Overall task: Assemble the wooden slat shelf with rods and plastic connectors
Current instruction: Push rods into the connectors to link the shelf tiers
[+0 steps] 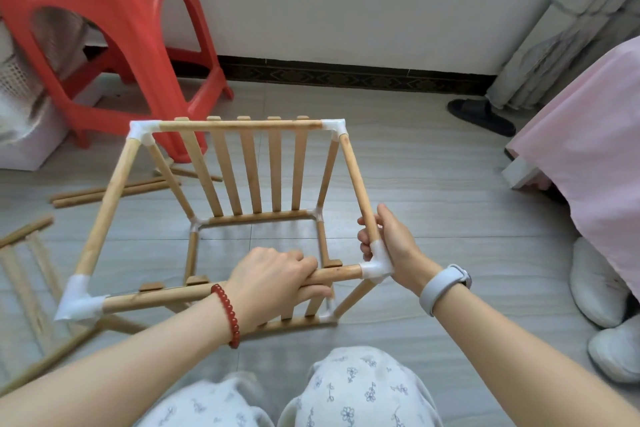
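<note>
- Grey tiled floor [433, 184] carries the work; a white wall with a dark skirting runs behind it.
- Left hand [277, 274]: grip is clamped round the near top rod [341, 274], fingers curled over it.
- Right hand [391, 246]: grip is closed on the near-right connector [375, 265] and the foot of the right top rod [356, 180].
- The shelf frame [242, 170] stands on the floor directly before the knees, a slatted panel at the back and another along the near side.
- Risk, judged: if the rod is pushed off-axis, the socket may be left half seated or the frame racked, loosening the near-left connector [81, 302].
- Risk, judged: fingers wrapped beside the connector may be pinched as the joint closes.
- Clearance: a red stool [114, 10] stands just behind the far-left corner, so room there is tight.
- Loose rods [110, 191] and a spare slat panel [24, 253] lie to the left.
- Open floor is available on the right, up to a pink bed cover [588, 149] and white slippers [595, 288].
</note>
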`<state>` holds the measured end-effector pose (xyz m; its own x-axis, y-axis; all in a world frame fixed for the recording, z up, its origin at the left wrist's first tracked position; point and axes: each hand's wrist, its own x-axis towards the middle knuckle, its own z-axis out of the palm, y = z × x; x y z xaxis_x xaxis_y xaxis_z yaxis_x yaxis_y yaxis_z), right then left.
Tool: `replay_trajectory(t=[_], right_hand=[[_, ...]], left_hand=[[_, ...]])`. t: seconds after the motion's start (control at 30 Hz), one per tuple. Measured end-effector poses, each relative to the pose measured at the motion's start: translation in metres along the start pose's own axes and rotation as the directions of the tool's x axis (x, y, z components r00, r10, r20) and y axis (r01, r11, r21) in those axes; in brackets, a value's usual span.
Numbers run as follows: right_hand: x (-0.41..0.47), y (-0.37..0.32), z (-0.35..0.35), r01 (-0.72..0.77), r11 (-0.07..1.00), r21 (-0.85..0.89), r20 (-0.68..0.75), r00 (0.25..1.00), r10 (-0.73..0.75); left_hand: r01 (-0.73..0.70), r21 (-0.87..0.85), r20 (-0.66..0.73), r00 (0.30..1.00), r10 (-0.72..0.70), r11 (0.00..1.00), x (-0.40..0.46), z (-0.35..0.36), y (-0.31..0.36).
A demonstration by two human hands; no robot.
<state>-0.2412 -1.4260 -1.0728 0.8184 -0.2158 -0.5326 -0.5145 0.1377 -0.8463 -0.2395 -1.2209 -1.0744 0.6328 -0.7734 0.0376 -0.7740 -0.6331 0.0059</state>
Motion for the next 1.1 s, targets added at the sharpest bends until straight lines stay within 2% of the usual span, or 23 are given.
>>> replay_trajectory(t=[0.1,0.33,0.4,0.47,0.53,0.57,0.6,0.67,0.7,0.73,0.77,0.8,0.87,0.93,1.03,1.1], right_hand=[[0.007,-0.001,0.007,0.042,0.993,-0.112,0.025,0.999,-0.04],[0.023,-0.001,0.022,0.015,0.993,-0.118,-0.033,0.999,-0.019],[0.023,0.0,0.024,0.054,0.975,-0.214,-0.048,0.997,-0.065],[0.025,-0.001,0.025,0.143,0.907,-0.396,-0.082,0.978,-0.189],[0.026,0.001,0.028,0.245,0.751,-0.613,-0.093,0.922,-0.376],[0.024,0.003,0.028,0.293,0.638,-0.713,-0.074,0.873,-0.483],[0.021,0.007,0.029,0.352,0.497,-0.793,-0.032,0.791,-0.61],[0.01,0.013,0.029,0.494,0.149,-0.857,0.179,0.555,-0.812],[0.002,0.015,0.028,0.574,-0.052,-0.817,0.351,0.424,-0.835],[-0.002,0.019,0.024,0.639,-0.231,-0.734,0.534,0.331,-0.778],[-0.008,0.022,0.022,0.673,-0.364,-0.644,0.676,0.278,-0.682],[-0.011,0.022,0.02,0.675,-0.447,-0.587,0.765,0.283,-0.578],[-0.009,0.022,0.016,0.637,-0.524,-0.565,0.812,0.32,-0.488],[-0.006,0.022,0.015,0.6,-0.547,-0.584,0.803,0.327,-0.499],[-0.003,0.013,0.02,0.538,-0.534,-0.652,0.732,0.265,-0.627],[-0.001,-0.009,0.026,0.514,-0.46,-0.724,0.623,0.2,-0.756]], left_hand=[[0.07,-0.014,-0.121,0.99,-0.071,0.997,0.004,0.003,-0.004],[0.047,-0.034,-0.164,0.985,-0.052,0.998,0.015,0.014,-0.006],[0.061,-0.001,-0.154,0.986,-0.061,0.998,0.017,0.009,-0.005],[0.058,0.017,-0.117,0.992,-0.056,0.998,0.019,0.013,-0.007],[0.061,0.023,-0.09,0.994,-0.059,0.998,0.02,0.013,-0.007],[0.066,0.056,-0.116,0.991,-0.059,0.996,0.018,0.01,-0.006],[0.078,0.073,-0.147,0.987,-0.066,0.994,0.016,0.009,-0.007],[0.056,0.045,-0.215,0.976,-0.045,0.997,0.011,0.015,-0.01],[0.028,0.044,-0.255,0.967,-0.016,0.999,0.006,0.018,-0.014],[0.016,0.051,-0.278,0.961,-0.001,0.999,-0.001,0.021,-0.018],[0.019,0.063,-0.284,0.959,-0.001,0.998,-0.009,0.021,-0.025],[0.032,0.08,-0.292,0.956,-0.008,0.996,-0.02,0.022,-0.033],[0.1,0.1,-0.323,0.944,-0.062,0.99,-0.043,0.026,-0.051],[0.166,0.106,-0.345,0.931,-0.12,0.981,-0.062,0.025,-0.066],[0.166,0.16,-0.412,0.907,-0.087,0.973,-0.061,0.009,-0.082],[0.181,0.193,-0.48,0.875,-0.068,0.965,-0.041,-0.016,-0.093]])
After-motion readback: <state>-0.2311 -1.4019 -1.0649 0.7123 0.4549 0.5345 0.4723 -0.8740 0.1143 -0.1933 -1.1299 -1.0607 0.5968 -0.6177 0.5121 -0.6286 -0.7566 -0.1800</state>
